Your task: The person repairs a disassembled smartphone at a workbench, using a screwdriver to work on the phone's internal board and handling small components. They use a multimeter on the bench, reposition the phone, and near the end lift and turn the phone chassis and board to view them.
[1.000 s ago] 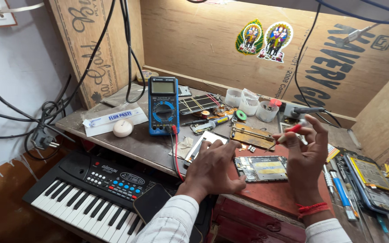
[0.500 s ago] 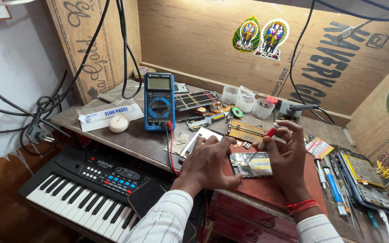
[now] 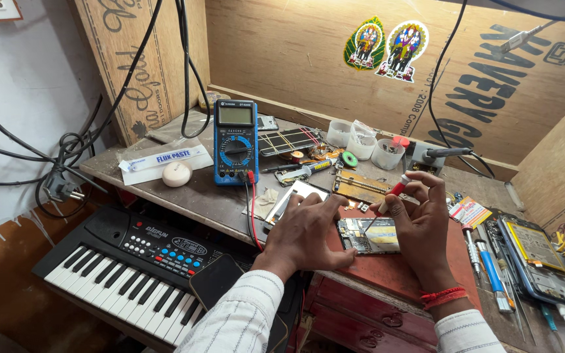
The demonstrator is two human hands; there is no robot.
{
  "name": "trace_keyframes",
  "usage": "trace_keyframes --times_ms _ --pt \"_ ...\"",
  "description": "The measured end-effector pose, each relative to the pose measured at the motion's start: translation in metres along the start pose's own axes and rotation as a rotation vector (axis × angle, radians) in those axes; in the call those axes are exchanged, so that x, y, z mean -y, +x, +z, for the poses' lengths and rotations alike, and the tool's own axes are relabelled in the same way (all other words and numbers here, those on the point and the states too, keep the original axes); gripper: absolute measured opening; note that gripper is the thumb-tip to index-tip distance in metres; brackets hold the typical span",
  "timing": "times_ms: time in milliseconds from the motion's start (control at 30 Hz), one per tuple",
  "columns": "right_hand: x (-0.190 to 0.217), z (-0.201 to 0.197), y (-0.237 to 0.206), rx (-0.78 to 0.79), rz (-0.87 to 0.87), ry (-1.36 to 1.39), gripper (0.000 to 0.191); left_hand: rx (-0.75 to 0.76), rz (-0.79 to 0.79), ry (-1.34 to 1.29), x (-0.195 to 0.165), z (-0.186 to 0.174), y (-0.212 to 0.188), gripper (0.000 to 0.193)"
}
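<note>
Opened phone lying flat on the red mat at the front of the bench, circuit board and battery exposed. Left hand spread palm-down, fingers loose and gripping nothing, fingertips resting at the phone's left edge and over the lower end of a pale screen panel. Right hand just right of the phone, pinching a red-handled screwdriver between thumb and fingers, tip angled down toward the phone's upper edge; whether the tip touches cannot be told. Red thread band around the right wrist.

Crowded all around. Behind the hands, a brass-coloured board and small loose parts. Further back, a blue multimeter standing tilted, its red and black leads trailing down past the left wrist to the bench edge. Left of the meter, a white box of flux paste and a round white lump. Along the rear, three small clear cups and a soldering-iron stand. To the right, blue-handled tools and a second opened phone with battery showing. Below the bench on the left, a small black keyboard with a dark phone lying on its right end, close under the left sleeve. Black cables hanging along the left wall.
</note>
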State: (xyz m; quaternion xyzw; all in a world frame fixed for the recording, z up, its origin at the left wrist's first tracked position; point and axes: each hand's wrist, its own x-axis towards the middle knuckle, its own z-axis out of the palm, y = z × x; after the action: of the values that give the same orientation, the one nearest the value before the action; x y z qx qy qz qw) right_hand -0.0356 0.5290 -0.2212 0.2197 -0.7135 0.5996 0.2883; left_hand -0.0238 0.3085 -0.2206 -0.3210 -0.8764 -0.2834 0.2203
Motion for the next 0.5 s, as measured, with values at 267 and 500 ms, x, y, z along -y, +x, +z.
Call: trace_keyframes --times_ms 267,500 --pt "0.0015 0.0004 -0.0011 -0.008 -0.008 -0.065 0.047 -0.019 0.011 -0.011 -0.0027 -0.0014 0.0 0.074" --pt "-0.0005 -0.0024 -0.0006 0.103 -0.047 0.03 0.051 0.02 -0.031 0.005 -0.0038 -0.0031 0.0015 0.077"
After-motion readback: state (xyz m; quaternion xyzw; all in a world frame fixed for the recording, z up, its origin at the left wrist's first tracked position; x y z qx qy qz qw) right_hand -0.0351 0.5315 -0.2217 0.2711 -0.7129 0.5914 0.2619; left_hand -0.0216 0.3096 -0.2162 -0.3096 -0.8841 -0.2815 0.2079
